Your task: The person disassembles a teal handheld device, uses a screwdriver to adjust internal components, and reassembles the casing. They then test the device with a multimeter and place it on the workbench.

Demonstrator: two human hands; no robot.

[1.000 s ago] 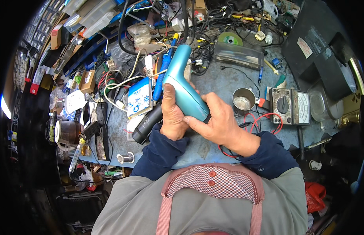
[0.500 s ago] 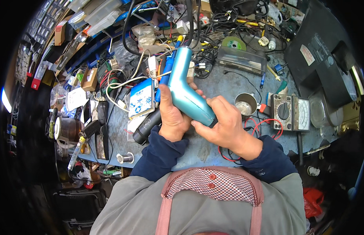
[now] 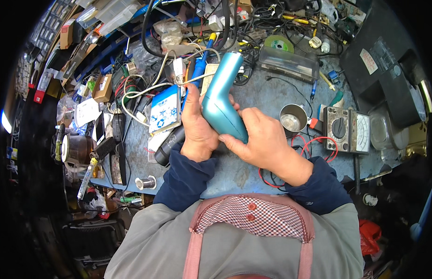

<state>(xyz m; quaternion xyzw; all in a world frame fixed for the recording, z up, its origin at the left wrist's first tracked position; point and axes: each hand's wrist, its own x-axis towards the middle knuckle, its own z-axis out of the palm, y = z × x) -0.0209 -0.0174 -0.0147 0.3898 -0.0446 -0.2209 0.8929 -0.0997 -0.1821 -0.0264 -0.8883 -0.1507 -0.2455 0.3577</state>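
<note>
A glossy teal handheld device with a bent body (image 3: 221,100) is held above the bench, its upper end tilted away and to the right. A thin seam line runs along its lower half. My left hand (image 3: 199,132) cradles it from the left, thumb raised along its side and fingers passing beneath. From the right, my right hand (image 3: 260,139) grips its lower end, thumb on the near edge; that end is partly hidden by the hand. Behind my left hand lies a black cylindrical tool (image 3: 167,148), beside a blue-and-white box (image 3: 164,109).
To the right stand a metal mug (image 3: 292,118) and an analog multimeter (image 3: 347,130) with red and black leads. A solder spool (image 3: 146,182) sits at the front left edge. Cables and a clear plastic case (image 3: 289,64) lie at the back, a large black case (image 3: 388,60) at far right.
The teal device has turned more upright, its upper end swinging right and its lower end left. My right hand has shifted slightly left with it, covering the dark end seen before.
</note>
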